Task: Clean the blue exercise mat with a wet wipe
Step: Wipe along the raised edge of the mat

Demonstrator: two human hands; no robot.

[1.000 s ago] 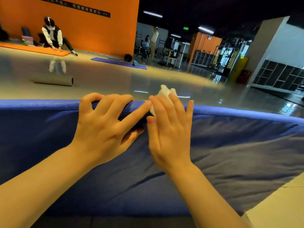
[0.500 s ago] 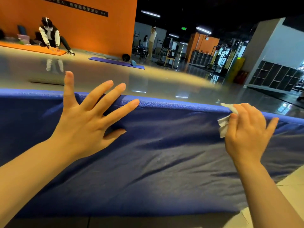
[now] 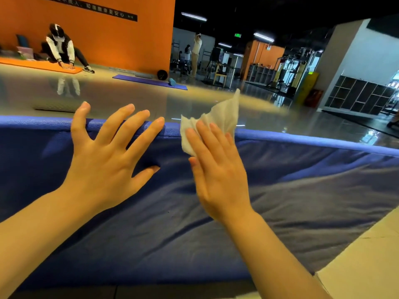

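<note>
A wide blue exercise mat (image 3: 302, 201) with a wrinkled surface fills the lower half of the head view, its raised far edge running left to right. My left hand (image 3: 108, 160) lies flat on the mat, fingers spread, fingertips on that far edge. Just to its right, my right hand (image 3: 218, 169) presses a crumpled white wet wipe (image 3: 222, 117) against the mat's far edge with straight fingers. A corner of the wipe sticks up past the fingertips.
Glossy floor stretches beyond the mat. A grey rolled mat (image 3: 54, 106) lies on it at left. A person (image 3: 60, 50) kneels on an orange mat (image 3: 43, 66) by the orange wall, near a purple mat (image 3: 149, 82). Cubby shelves (image 3: 356, 96) stand at right.
My right hand swept the wipe right along the mat's edge, then came back left beside my left hand. My left hand's fingers uncurled from the edge and spread flat.
</note>
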